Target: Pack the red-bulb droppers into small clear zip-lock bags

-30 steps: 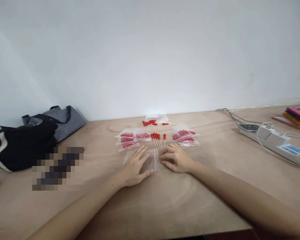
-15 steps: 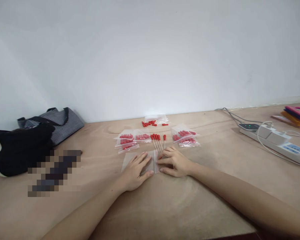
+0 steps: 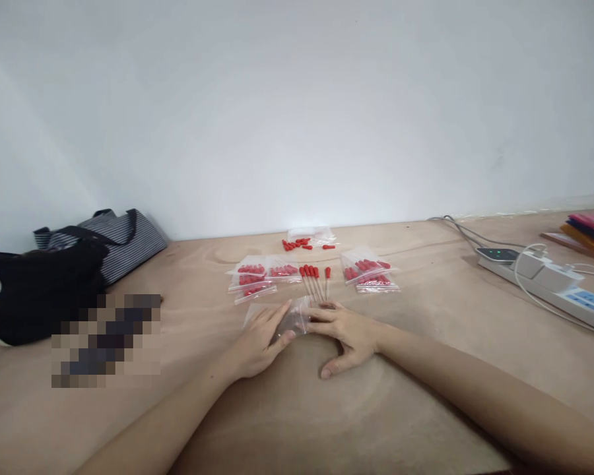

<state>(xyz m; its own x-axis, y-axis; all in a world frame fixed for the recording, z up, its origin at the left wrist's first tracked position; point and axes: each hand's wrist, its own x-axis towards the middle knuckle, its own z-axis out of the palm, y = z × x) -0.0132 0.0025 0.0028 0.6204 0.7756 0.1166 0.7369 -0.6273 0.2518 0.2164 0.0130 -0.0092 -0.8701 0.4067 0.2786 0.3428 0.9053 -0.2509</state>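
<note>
A clear zip-lock bag (image 3: 294, 323) lies between my hands, its near edge bent up a little. My left hand (image 3: 260, 343) has its fingers over the bag and its thumb at the near edge, holding it. At the bag's right end, the fingertips of my right hand (image 3: 349, 335) touch the zip strip, while its thumb is spread well away toward me. Just beyond the right hand lie several droppers (image 3: 311, 277) with red bulbs and thin pale stems, one a little apart on the right. Their lower ends are partly hidden by the fingers.
Filled bags of red-bulbed pieces lie at left (image 3: 251, 277) and right (image 3: 369, 270). Loose red bulbs (image 3: 297, 244) and a clear bag (image 3: 311, 234) are near the wall. A power strip (image 3: 549, 287) with cables stands right; a black bag (image 3: 39, 290) and striped bag (image 3: 129, 244) stand left.
My right thumb has swung away from the bag toward me. The left fingers have drawn together, and the clear bag's near edge has lifted and bent.
</note>
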